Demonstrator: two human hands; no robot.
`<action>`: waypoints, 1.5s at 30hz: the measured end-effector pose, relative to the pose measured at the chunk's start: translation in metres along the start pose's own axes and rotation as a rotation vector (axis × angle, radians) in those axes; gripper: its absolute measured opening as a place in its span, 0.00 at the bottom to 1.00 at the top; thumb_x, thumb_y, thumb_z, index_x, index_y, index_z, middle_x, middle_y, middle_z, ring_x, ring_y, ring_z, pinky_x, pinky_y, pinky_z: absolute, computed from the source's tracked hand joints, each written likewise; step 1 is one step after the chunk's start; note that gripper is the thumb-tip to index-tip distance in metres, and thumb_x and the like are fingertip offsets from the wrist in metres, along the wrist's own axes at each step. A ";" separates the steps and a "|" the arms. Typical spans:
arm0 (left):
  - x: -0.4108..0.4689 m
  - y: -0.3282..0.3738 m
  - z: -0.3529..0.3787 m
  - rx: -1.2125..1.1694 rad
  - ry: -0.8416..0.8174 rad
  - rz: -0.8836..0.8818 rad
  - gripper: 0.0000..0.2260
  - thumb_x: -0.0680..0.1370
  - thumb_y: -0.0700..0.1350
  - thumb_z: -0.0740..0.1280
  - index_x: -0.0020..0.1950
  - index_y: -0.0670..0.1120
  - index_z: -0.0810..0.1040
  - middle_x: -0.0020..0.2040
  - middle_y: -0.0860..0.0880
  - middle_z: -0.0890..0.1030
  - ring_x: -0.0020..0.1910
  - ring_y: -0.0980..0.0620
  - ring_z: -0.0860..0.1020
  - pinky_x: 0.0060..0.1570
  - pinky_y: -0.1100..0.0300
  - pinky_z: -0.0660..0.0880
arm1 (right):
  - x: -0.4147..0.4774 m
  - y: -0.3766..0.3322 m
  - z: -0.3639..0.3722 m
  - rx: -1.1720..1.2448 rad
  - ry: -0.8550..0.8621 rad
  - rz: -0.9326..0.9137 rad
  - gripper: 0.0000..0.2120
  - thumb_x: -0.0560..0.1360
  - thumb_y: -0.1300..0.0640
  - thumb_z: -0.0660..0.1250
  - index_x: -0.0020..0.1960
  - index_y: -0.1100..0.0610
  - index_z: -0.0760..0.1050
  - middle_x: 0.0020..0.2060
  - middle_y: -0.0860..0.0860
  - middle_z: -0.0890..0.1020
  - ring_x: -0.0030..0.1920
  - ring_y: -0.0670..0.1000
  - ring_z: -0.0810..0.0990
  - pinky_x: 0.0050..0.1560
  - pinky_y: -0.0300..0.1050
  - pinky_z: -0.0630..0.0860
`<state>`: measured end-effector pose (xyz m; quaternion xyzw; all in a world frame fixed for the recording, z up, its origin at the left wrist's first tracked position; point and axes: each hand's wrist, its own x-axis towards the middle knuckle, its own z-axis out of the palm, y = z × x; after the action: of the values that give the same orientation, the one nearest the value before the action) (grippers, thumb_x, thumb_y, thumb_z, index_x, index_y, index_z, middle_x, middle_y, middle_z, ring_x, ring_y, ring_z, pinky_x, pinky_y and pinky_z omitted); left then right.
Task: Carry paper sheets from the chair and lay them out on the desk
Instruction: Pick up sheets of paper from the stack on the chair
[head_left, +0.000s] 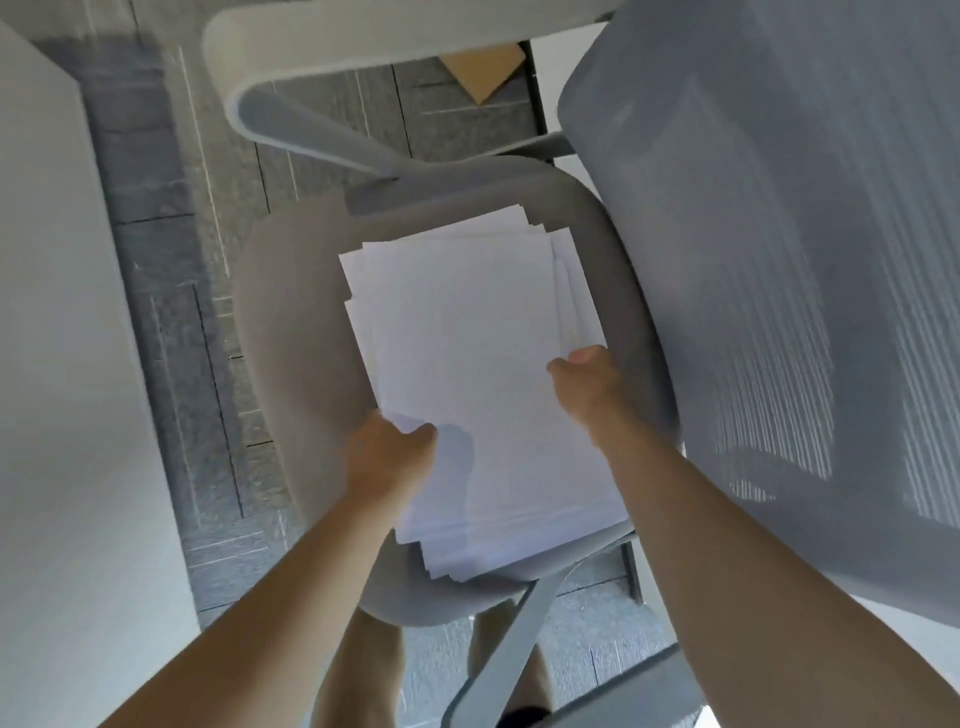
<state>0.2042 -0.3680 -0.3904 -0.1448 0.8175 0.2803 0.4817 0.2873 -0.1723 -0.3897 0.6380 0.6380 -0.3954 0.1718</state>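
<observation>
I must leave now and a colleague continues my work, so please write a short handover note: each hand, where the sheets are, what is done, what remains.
The left hand grips the paper stack at its near left edge, thumb on top.
The right hand has its fingers curled at the stack's right edge and holds it.
The paper stack lies on the chair seat, sheets slightly fanned.
Done: both hands have hold; the stack seems not yet lifted.
Left: lift the stack, carry it to the desk, lay the sheets out.
</observation>
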 end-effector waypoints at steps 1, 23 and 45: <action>-0.010 0.005 0.005 -0.002 -0.016 0.007 0.20 0.76 0.45 0.67 0.67 0.41 0.70 0.54 0.44 0.78 0.38 0.53 0.75 0.32 0.62 0.67 | -0.003 0.000 0.003 -0.012 0.005 0.002 0.07 0.73 0.53 0.63 0.49 0.54 0.74 0.49 0.53 0.75 0.47 0.56 0.75 0.41 0.42 0.67; 0.008 0.013 -0.012 -0.047 -0.068 -0.061 0.28 0.75 0.49 0.65 0.69 0.33 0.68 0.36 0.51 0.69 0.31 0.52 0.68 0.30 0.61 0.62 | -0.037 -0.034 0.011 0.070 -0.091 -0.172 0.16 0.79 0.51 0.66 0.64 0.56 0.76 0.57 0.50 0.82 0.58 0.54 0.80 0.55 0.41 0.74; -0.172 0.125 -0.183 -0.399 -0.459 0.412 0.36 0.66 0.70 0.72 0.69 0.51 0.76 0.62 0.51 0.82 0.61 0.50 0.81 0.68 0.45 0.70 | -0.215 -0.127 -0.174 0.526 -0.424 -0.440 0.20 0.73 0.57 0.74 0.64 0.57 0.78 0.56 0.52 0.85 0.59 0.55 0.82 0.65 0.58 0.74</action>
<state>0.0966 -0.3830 -0.1313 -0.0016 0.6296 0.5504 0.5483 0.2432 -0.1764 -0.0884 0.4128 0.5870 -0.6952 0.0417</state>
